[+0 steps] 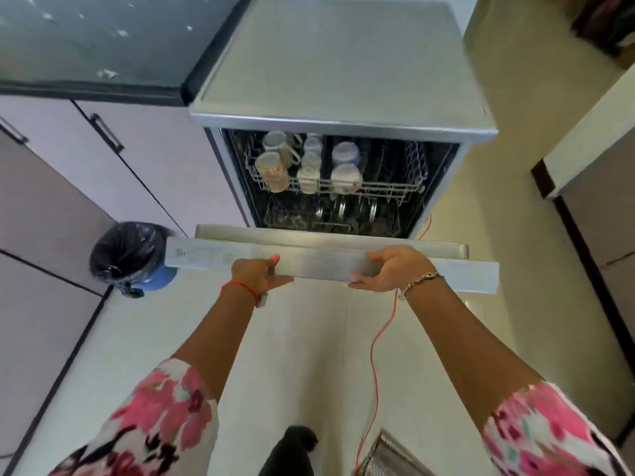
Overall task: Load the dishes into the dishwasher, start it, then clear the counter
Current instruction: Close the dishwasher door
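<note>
A silver dishwasher (340,73) stands in front of me with its door (213,257) partly lowered. My left hand (257,274) grips the door's top edge, thumb on top and fingers underneath. My right hand (391,269) holds the same edge further right, fingers curled under it. Inside, the upper rack (388,190) carries several mugs (273,171), glasses (311,166) and bowls (345,176) turned mouth down. The lower rack (343,214) holds plates standing on edge in shadow.
A blue bin with a black liner (129,255) stands on the floor at the left. Lilac cabinets (113,156) run under a dark counter (96,42). A red cable (378,345) trails over the pale floor. A metal wire basket (388,455) shows at the bottom edge.
</note>
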